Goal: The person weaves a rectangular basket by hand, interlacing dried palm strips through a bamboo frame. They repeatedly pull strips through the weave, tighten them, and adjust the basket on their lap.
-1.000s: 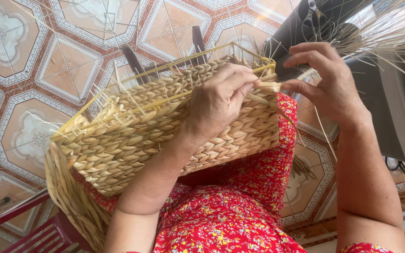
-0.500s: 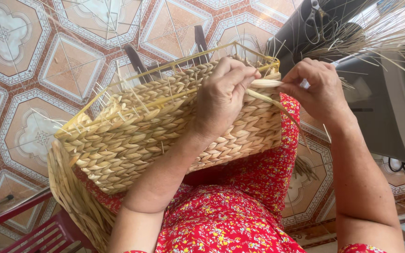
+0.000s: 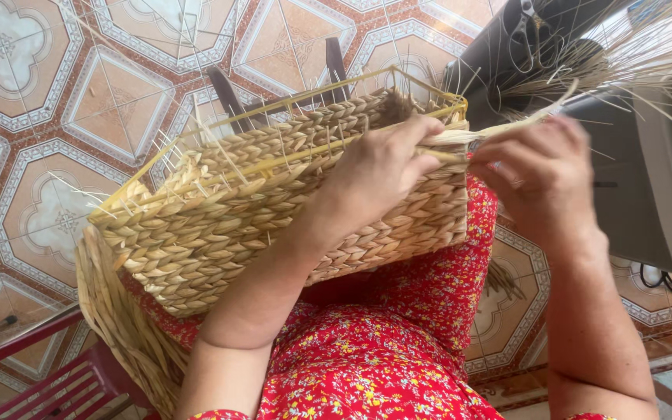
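Observation:
A rectangular woven straw basket (image 3: 219, 210) on a yellow wire frame (image 3: 274, 105) rests on my lap, over a red flowered dress (image 3: 383, 358). My left hand (image 3: 379, 167) lies over the basket's upper right corner, fingers pressing a pale flat straw strand (image 3: 499, 128) against the rim. My right hand (image 3: 542, 175), blurred, is just right of the basket and pinches the same strand, which runs up and right toward a loose bundle of straw (image 3: 624, 66).
Patterned orange and white floor tiles (image 3: 56, 117) lie beyond the basket. A dark grey object (image 3: 647, 179) with a cable stands at the right. A red slatted chair (image 3: 48, 381) shows at the bottom left. A woven flap (image 3: 118, 327) hangs below the basket.
My right hand has moved in closer to the basket corner and lower, drawing the strand. My left hand has stayed on the rim. The view has shifted slightly.

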